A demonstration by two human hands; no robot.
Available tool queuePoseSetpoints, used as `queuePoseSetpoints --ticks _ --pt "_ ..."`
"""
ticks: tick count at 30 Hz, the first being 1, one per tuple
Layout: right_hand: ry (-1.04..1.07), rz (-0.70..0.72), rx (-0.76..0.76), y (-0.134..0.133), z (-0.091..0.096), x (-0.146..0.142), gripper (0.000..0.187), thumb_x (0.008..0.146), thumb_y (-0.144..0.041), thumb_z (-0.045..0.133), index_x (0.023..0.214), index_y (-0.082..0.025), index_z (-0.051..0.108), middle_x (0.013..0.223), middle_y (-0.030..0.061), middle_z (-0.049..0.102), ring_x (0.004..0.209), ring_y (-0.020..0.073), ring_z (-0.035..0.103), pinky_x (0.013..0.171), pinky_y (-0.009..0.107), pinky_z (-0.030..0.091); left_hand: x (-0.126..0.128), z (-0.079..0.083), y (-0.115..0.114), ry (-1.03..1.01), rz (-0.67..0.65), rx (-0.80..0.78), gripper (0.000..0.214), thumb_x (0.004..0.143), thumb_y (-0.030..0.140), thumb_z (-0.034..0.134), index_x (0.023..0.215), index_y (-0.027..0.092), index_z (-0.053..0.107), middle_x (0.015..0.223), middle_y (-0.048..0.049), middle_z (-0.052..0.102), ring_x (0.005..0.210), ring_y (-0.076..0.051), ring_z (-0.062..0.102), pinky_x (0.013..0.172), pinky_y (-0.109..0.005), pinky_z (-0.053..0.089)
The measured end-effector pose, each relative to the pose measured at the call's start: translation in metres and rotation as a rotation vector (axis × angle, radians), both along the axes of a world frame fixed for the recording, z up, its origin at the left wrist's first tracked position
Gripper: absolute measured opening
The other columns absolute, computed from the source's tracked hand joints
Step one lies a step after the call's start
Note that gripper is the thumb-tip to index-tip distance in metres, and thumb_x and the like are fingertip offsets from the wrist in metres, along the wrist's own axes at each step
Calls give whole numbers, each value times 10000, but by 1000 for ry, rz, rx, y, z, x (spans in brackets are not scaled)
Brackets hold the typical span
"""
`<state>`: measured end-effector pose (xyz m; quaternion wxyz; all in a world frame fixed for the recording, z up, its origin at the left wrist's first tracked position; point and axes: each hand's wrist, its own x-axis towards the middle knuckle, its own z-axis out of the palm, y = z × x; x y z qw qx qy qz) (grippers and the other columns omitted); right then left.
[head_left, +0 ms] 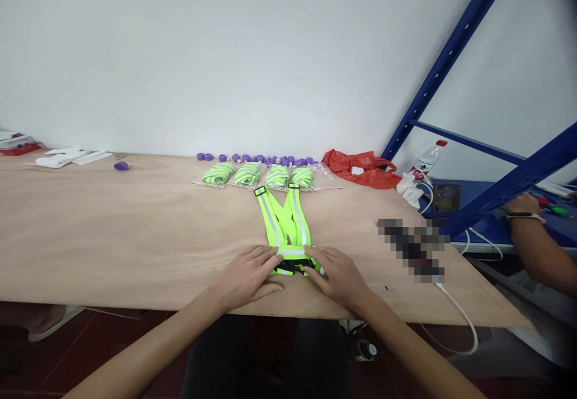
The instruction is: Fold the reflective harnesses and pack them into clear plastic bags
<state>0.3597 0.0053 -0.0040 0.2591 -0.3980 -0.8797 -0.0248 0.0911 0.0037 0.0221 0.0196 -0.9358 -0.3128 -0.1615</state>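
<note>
A neon yellow reflective vest (294, 253) of elastic straps with silver stripes lies on the table in front of me. Its two shoulder straps cross and point away, each with a black slider at the far end. The waist strap is folded across the near end, with black parts under it. My left hand (246, 276) rests on the left end of that fold, fingers stretched and thumb apart. On the right end lies my right hand (338, 274), its fingers spread over the strap and its thumb near the black parts.
Several bagged reflective vests (247, 173) lie beyond, before a row of purple rolls (270, 160). Right of them are a red plastic bag (360, 167), a bottle (428, 160), a blue rack post (442, 62) and another person's arm (536, 243). White papers (67, 157) lie left.
</note>
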Motion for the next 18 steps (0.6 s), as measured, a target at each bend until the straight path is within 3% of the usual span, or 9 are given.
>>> queuePoseSetpoints --ticks 4,9,18 --pt "-4 92 -140 -3 6 11 461 885 -324 692 1319 -206 591 1304 135 687 1188 272 657 978 454 547 -4 -4 0 -22 6 -6 283 1020 307 479 1265 181 545 1274 -133 680 1176 -258 648 986 -408 535" --pt "-22 103 -64 -2 1 11 373 915 -190 613 1288 -180 627 1297 146 692 1193 272 660 992 471 557 -1 -10 3 -72 -13 24 257 1018 231 440 1215 159 588 1224 -155 698 1150 -270 670 955 -415 571" --pt "-32 115 9 -2 -5 10 356 944 -177 554 1290 -178 634 1287 143 698 1185 269 665 975 472 574 -2 -13 2 -47 20 -21 291 1014 193 414 1226 157 609 1223 -151 676 1030 -249 716 836 -378 620"
